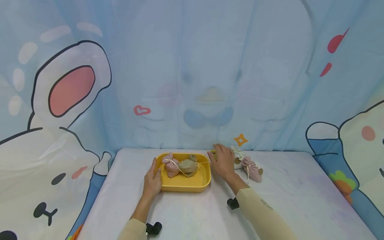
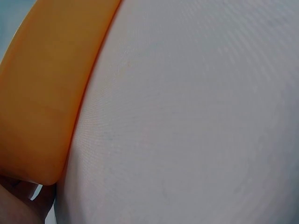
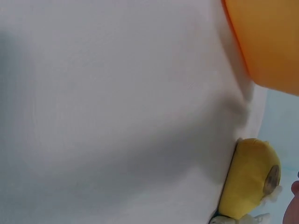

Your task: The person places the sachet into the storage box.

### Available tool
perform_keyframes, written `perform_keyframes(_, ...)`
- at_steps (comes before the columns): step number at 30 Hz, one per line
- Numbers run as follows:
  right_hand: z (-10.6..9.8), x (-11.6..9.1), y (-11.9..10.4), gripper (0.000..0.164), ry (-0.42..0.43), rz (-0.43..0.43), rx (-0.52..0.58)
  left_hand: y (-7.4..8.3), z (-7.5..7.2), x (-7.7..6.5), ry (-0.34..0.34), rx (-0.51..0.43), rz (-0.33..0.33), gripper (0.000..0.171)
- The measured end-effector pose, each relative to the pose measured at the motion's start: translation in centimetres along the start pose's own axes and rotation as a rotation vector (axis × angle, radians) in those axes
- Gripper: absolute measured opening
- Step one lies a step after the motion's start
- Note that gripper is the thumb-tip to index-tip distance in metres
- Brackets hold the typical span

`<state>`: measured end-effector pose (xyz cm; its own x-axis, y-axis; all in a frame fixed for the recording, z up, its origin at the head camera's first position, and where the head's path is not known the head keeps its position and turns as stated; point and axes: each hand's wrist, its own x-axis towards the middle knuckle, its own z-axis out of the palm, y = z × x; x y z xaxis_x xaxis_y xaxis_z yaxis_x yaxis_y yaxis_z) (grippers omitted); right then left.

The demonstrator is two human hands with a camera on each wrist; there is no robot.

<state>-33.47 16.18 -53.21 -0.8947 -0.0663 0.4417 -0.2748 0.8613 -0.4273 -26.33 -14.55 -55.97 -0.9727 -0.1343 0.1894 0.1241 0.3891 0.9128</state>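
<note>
A yellow tray (image 1: pixel 184 188) stands on the table, holding a pink drawstring pouch (image 1: pixel 172 168) and an olive-beige one (image 1: pixel 188 167). At the tray's left end my left hand (image 1: pixel 153 181) grips the side wall; in the left wrist view, fingers (image 2: pixel 18 205) show at the tray's corner. Just right of the tray, my right hand (image 1: pixel 223 161) reaches over a yellow pouch (image 3: pixel 250 177), mostly hidden from the head view. Its fingers look loosely bent, with a fingertip (image 3: pixel 293 205) apart from the pouch in the right wrist view.
Right of my right hand lie a white pouch (image 1: pixel 238 158) and another pink pouch (image 1: pixel 252 170), close together. A printed blue curtain (image 1: pixel 192 83) hangs along the table's back edge. White cloth covers the table (image 1: pixel 192 216).
</note>
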Motion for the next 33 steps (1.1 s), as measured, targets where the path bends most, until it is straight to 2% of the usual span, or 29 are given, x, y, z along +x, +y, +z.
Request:
perform_keyframes(10,0.3,-0.4,1.4,0.051,-0.021,0.045,-0.039,-0.1,0.0,-0.1,0.001,-0.010,-0.015,0.057)
perform_keyframes(20,0.5,-0.7,2.1,0.062,-0.166,0.135,-0.104,-0.3,0.0,-0.1,-0.007,-0.025,-0.010,0.057)
perform_keyframes(33,0.8,-0.8,2.6,0.067,-0.213,0.160,-0.165,-0.2,-0.1,-0.1,-0.016,-0.032,-0.007,0.058)
